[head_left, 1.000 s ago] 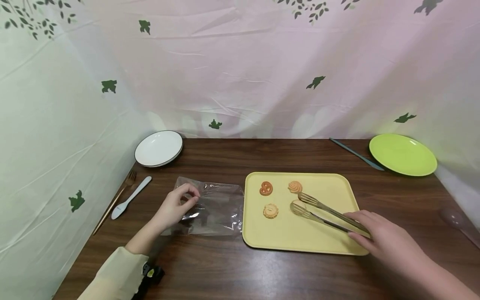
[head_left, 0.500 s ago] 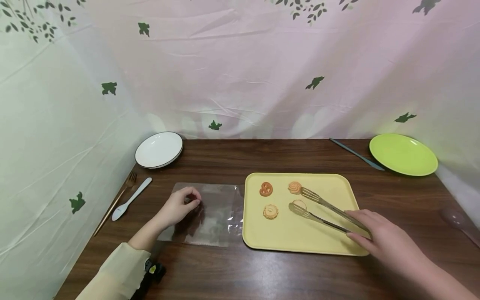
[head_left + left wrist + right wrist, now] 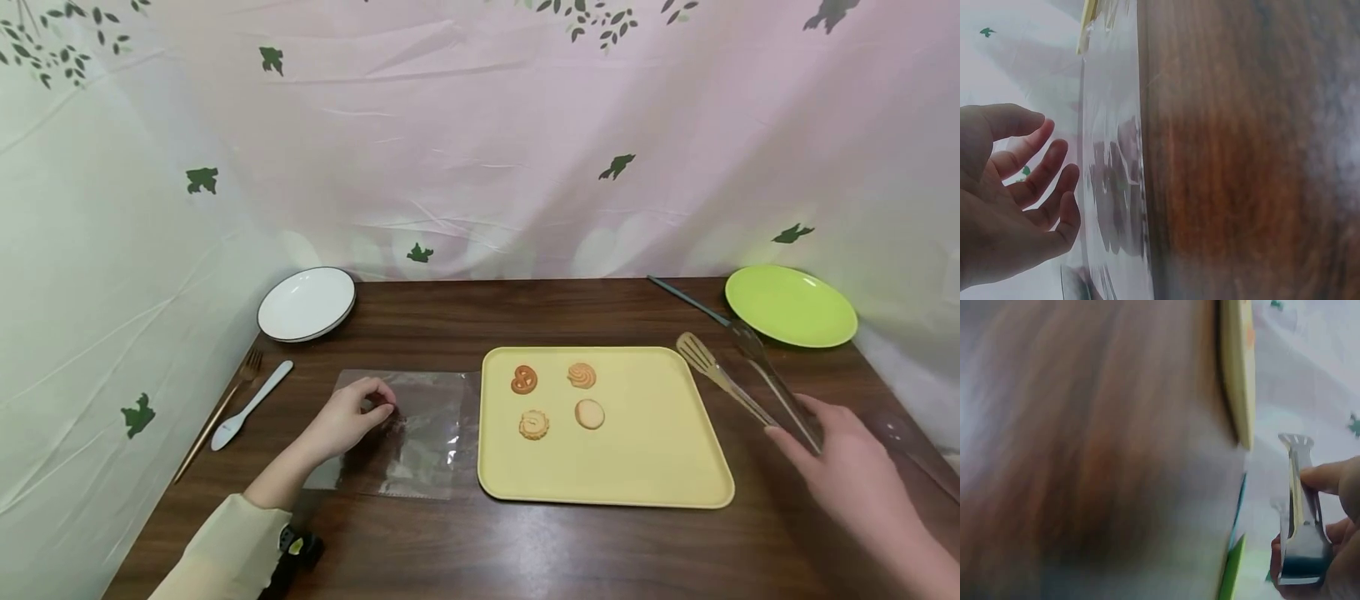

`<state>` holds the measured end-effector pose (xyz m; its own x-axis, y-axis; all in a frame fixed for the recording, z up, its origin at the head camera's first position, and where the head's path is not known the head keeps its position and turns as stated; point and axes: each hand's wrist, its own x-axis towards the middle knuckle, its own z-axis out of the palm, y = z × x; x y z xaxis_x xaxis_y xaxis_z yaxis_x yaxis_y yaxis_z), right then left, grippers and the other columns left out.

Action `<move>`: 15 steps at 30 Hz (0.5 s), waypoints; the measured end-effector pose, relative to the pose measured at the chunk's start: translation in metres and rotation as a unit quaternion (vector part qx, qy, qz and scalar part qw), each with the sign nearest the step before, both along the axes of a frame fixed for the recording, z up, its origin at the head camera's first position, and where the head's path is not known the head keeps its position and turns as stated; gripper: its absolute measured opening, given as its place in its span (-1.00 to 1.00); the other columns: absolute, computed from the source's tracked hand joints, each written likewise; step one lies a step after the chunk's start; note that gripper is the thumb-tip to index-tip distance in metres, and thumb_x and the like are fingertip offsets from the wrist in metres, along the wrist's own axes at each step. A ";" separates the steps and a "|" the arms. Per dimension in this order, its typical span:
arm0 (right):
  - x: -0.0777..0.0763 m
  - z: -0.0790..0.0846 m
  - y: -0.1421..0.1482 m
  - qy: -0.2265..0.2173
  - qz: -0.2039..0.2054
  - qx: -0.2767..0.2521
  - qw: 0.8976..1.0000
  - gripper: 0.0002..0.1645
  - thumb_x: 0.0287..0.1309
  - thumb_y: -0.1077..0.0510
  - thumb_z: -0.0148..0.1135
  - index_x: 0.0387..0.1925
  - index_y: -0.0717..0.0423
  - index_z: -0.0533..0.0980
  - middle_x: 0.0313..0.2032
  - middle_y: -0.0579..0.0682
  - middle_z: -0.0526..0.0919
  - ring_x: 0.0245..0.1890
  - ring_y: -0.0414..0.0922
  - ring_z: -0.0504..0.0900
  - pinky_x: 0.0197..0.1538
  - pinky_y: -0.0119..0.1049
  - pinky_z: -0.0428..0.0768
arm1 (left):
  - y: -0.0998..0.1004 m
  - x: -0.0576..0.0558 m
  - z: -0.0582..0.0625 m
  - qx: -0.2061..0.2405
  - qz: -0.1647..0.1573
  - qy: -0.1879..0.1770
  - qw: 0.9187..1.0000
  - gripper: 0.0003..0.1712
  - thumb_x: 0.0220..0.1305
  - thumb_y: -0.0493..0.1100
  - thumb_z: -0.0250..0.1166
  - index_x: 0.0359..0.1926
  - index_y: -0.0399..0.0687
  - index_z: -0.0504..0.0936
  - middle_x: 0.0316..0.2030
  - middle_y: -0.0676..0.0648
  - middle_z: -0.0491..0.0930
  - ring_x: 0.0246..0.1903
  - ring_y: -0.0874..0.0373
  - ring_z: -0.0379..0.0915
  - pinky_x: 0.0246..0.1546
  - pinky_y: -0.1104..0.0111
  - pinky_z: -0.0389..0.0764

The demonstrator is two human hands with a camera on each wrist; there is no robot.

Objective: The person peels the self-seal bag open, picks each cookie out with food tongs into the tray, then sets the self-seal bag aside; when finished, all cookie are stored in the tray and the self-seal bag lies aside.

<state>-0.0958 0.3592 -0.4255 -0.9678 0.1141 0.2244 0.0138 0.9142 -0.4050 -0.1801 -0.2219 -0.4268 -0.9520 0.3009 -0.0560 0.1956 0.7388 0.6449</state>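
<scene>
My right hand [image 3: 851, 462] grips metal tongs [image 3: 1300, 515] just right of the yellow tray [image 3: 660, 467], and nothing sits between the slotted ends. On the tray lie a pretzel [image 3: 524, 380], a swirl cookie [image 3: 581, 376], a fluted cookie [image 3: 534, 425] and a plain round cookie [image 3: 589, 414]. A clear plastic bag [image 3: 423, 442] lies flat left of the tray. Over its left part hovers my left hand [image 3: 351, 421], fingers loosely curled around nothing. The left wrist view shows that hand [image 3: 1019, 194] apart from the bag.
At the back left stands a white plate [image 3: 306, 304], with a copper fork [image 3: 217, 417] and a white spoon [image 3: 251, 407] in front. A green plate [image 3: 791, 305] and a teal knife [image 3: 686, 297] lie back right. A translucent spoon [image 3: 892, 429] is at the right edge.
My right hand has carried the tongs from over the cookies to the tray's right side. The cookies stayed put. The bag has settled flat beneath my left hand, which has barely moved.
</scene>
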 end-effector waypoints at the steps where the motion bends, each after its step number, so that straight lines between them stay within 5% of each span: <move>1: 0.000 -0.003 0.006 -0.007 -0.008 0.004 1.000 -0.18 0.16 -0.06 0.27 0.18 0.50 0.26 -0.09 0.53 0.37 -0.17 0.38 0.39 -0.28 0.23 0.31 | 0.000 0.000 0.000 0.000 0.001 -0.002 1.000 -0.96 0.31 -0.14 0.22 -0.24 0.05 0.58 -0.21 0.06 0.52 -0.18 0.15 0.44 -0.20 0.24 0.49; 9: -0.005 -0.017 0.030 -0.033 -0.010 0.029 0.999 -0.15 0.10 -0.06 0.33 0.05 0.64 0.28 -0.28 0.57 0.44 -0.34 0.37 0.46 -0.39 0.18 0.37 | 0.000 -0.003 0.001 -0.007 -0.003 0.009 1.000 -0.95 0.31 -0.15 0.21 -0.24 0.02 0.58 -0.26 0.08 0.53 -0.24 0.18 0.45 -0.21 0.26 0.49; 15: -0.012 -0.020 0.039 -0.073 -0.009 0.054 0.996 -0.06 0.07 -0.09 0.34 -0.03 0.77 0.24 -0.33 0.63 0.41 -0.33 0.50 0.44 -0.38 0.22 0.40 | 0.009 -0.009 0.005 -0.076 -0.005 0.049 0.996 -0.92 0.33 -0.12 0.18 -0.33 0.04 0.54 -0.60 0.11 0.42 -0.64 0.23 0.28 -0.62 0.37 0.33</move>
<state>-0.1074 0.3979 -0.4450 -0.9889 0.1145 0.0943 0.0820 0.9516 -0.2963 -0.1887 -0.2133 -0.4217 -0.9519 0.3064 -0.0081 0.2610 0.8241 0.5028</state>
